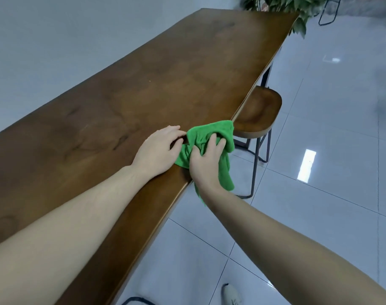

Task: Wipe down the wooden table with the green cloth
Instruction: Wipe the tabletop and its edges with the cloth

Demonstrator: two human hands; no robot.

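Observation:
A crumpled green cloth (220, 133) lies at the right edge of the long wooden table (143, 80), with part of it hanging over the edge towards the floor. My right hand (206, 160) grips the bunched cloth, fingers curled into its folds. Beside it on the tabletop, my left hand (160, 150) has its fingertips at the cloth's left edge, where they pinch it. Both forearms reach in from the bottom of the view.
A wooden stool (257, 115) on a thin metal frame stands under the table's right edge, just past the cloth. A leafy plant (297, 9) overhangs the table's far corner. Glossy tiled floor (319, 150) stretches to the right. A shoe (231, 294) shows at the bottom.

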